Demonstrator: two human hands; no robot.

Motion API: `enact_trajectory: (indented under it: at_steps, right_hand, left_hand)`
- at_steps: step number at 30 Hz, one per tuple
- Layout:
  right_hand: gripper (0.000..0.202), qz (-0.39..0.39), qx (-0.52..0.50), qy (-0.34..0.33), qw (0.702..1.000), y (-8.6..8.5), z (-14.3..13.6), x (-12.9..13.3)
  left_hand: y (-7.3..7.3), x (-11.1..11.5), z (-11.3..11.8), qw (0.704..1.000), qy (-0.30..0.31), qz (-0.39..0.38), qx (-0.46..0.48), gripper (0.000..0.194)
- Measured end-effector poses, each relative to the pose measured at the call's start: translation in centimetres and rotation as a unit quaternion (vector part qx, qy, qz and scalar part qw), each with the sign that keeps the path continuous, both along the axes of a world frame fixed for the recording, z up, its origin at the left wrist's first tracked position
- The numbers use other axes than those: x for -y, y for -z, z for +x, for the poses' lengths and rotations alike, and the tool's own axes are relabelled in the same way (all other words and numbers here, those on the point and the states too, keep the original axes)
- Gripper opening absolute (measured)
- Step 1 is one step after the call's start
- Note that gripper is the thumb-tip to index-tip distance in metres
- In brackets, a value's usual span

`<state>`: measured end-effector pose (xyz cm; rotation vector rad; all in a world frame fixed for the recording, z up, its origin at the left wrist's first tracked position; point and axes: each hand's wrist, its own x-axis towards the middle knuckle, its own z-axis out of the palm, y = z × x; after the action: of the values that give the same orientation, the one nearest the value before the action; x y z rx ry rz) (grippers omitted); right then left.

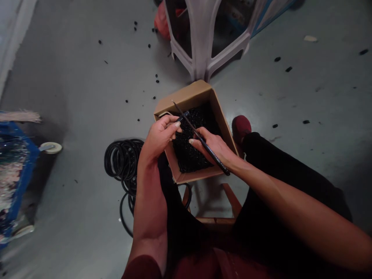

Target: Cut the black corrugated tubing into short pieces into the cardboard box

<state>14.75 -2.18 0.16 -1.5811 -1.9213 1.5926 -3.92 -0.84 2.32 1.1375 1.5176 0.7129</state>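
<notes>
My right hand (210, 143) is closed around a long, thin dark tool (213, 155) with a narrow pointed tip; its exact kind is unclear. The tool slants up and left, and its shaft passes across a small black ribbed piece (183, 116). My left hand (165, 133) pinches that piece between thumb and fingers. Both hands are over a cardboard box (186, 92) holding many small black pieces (192, 155). To the left of the box, a coil of black tubing (120, 159) lies on the floor.
A pale plastic stool (200, 38) stands just beyond the box, with a red bag (162, 21) beside it. Small black bits (277, 59) are scattered on the floor. At far left is a blue wheeled container (21, 166). A wooden frame (215, 221) shows between my legs.
</notes>
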Motion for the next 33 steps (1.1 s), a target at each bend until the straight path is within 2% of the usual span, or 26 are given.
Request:
enact_trajectory:
  at_steps: [4, 10, 16, 21, 25, 29, 33]
  right_hand:
    - [0.030, 0.016, 0.019, -0.013, 1.000, -0.2, 0.2, -0.3]
    - [0.028, 0.038, 0.035, -0.039, 0.998, -0.8, 0.4, -0.5]
    - [0.030, 0.034, 0.044, -0.047, 0.997, -0.3, 0.6, -0.5]
    - [0.034, -0.007, 0.003, -0.053, 0.999, 0.1, 0.7, -0.5]
    - [0.039, -0.051, -0.018, -0.049, 0.997, 0.1, 0.7, -0.4]
    - [0.044, -0.058, -0.011, -0.054, 0.997, 0.3, 0.7, -0.5]
    - [0.045, -0.056, 0.004, -0.057, 0.997, 0.5, 0.7, -0.5]
  left_hand:
    - [-0.4, 0.0, -0.2, 1.000, 0.001, -0.014, 0.003, 0.024]
    - [-1.6, 0.3, -0.6, 0.996, 0.075, -0.055, -0.012, 0.034]
    - [-1.3, 0.3, -0.8, 0.994, 0.088, -0.060, -0.006, 0.033]
    - [-1.2, 0.1, -0.9, 0.992, 0.095, -0.033, -0.071, 0.025]
    - [-1.0, 0.0, -0.7, 0.981, 0.112, 0.003, -0.156, 0.029]
    - [-0.7, 0.1, -0.2, 0.967, 0.137, 0.038, -0.213, 0.029]
    - [-0.7, 0.1, 0.4, 0.957, 0.139, 0.033, -0.254, 0.027]
